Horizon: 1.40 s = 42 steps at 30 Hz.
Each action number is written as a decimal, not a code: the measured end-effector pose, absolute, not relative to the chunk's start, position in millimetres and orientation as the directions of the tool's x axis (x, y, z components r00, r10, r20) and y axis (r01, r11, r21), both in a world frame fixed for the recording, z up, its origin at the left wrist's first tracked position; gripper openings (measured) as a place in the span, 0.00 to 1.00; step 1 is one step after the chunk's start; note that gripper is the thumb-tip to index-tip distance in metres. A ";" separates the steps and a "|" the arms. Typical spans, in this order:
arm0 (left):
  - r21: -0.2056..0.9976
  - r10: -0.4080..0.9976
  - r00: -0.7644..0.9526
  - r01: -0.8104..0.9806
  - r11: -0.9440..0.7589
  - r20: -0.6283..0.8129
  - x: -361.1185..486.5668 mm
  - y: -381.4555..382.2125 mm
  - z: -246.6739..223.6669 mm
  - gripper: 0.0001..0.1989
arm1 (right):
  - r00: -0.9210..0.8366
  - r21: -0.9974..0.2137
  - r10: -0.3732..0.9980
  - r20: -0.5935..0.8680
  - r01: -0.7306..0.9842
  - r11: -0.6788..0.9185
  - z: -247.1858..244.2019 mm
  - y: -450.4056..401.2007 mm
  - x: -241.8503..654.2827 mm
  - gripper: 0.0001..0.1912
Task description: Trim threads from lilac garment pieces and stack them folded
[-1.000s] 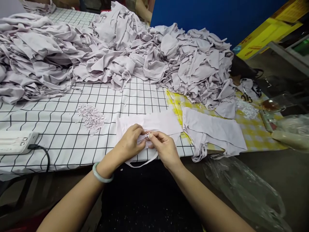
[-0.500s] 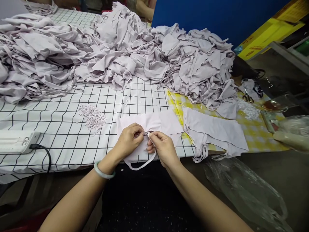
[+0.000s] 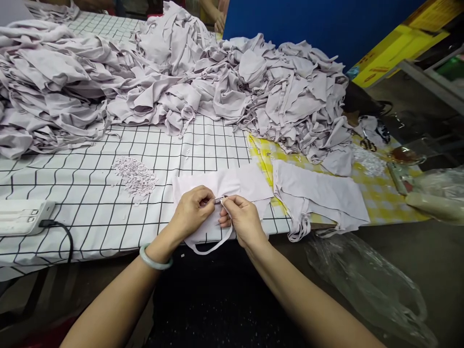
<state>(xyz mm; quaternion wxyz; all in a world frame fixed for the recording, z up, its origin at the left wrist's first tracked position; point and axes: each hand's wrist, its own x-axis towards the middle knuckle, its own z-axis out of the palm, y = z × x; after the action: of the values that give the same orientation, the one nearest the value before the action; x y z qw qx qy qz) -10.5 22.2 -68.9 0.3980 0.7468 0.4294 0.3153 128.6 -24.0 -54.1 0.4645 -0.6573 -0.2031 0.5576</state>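
A pale lilac fabric piece [image 3: 250, 180] lies flat at the table's front edge, beneath my hands. Between the fingertips is a short band with what looks like a small strap slider [image 3: 219, 199], partly hidden. My left hand [image 3: 193, 209] pinches the band from the left, thumb against forefinger. Opposite it, my right hand [image 3: 246, 220] pinches a thin strap [image 3: 213, 249], its other fingers curled. That strap hangs in a loop over the table edge. To the right rest several similar folded pieces [image 3: 322, 189] with straps dangling.
A large heap of lilac garments [image 3: 224, 92] spans the back. Small pale bits [image 3: 135, 177] are piled on the checked tablecloth [image 3: 90, 193]. At left is a white power bank [image 3: 21, 217] with a black cable; at far right, scissors [image 3: 369, 144] and plastic bags.
The camera view has shifted slightly, so the table's contents sit a little further left. Both hands keep their pinch, with only a slight shift of the right fingers at the strap.
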 end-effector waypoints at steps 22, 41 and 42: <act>0.884 0.904 0.408 0.366 -0.292 0.130 -9.1 20.1 -72.5 0.07 | 0.334 -0.854 0.788 -0.518 -0.260 -0.451 -53.8 -22.1 124.7 0.07; 0.602 0.884 0.391 0.650 -0.463 0.257 -73.3 -1.1 -56.4 0.08 | 0.040 -0.910 0.933 -0.359 0.209 -0.359 -22.8 -64.9 164.0 0.14; 0.561 0.900 0.352 0.704 -0.435 0.256 -80.6 -1.4 -56.0 0.07 | 0.140 -0.896 0.963 -0.229 0.357 -0.265 -26.6 -59.9 180.1 0.14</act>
<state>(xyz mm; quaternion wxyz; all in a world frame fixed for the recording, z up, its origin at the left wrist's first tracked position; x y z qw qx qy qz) -80.6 -1.4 -56.0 0.1801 0.8021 0.5001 0.2721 180.1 -59.9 -26.6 0.3514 -0.6683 -0.4938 0.4313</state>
